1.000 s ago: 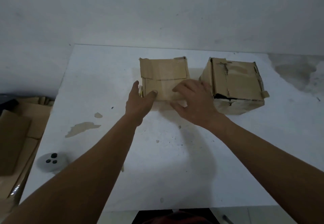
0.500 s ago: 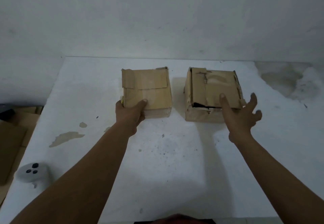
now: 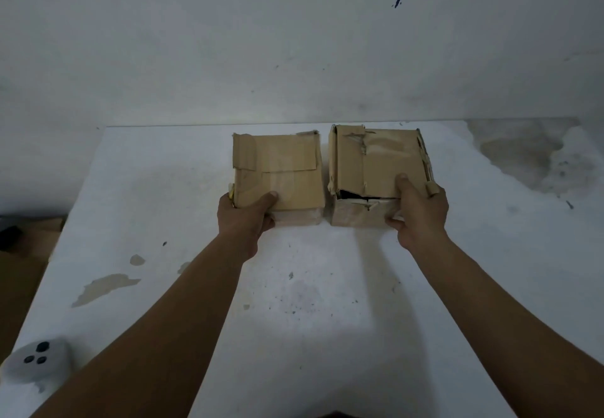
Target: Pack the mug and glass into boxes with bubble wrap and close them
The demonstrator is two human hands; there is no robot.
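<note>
White stained tabletop [image 3: 327, 319]. Left hand [image 3: 246, 218] grips the taped brown cardboard box [image 3: 277, 162]; right hand [image 3: 418, 211] clamps the torn brown cardboard box [image 3: 356, 215] beside it, thumb on top. Mug, glass unseen. Right flap [image 3: 382, 169] gapes: press flat, gently.

- The left box [image 3: 277, 169] sits closed on a white table [image 3: 327, 319].
- The right box [image 3: 379, 162] stands just right of the left box, its top torn.
- The left hand [image 3: 245, 218] grips the left box's near corner, thumb on top.
- The right hand [image 3: 418, 211] grips the right box likewise.
- A grey controller [image 3: 37, 365] lies well nearer and left of the left box.
</note>
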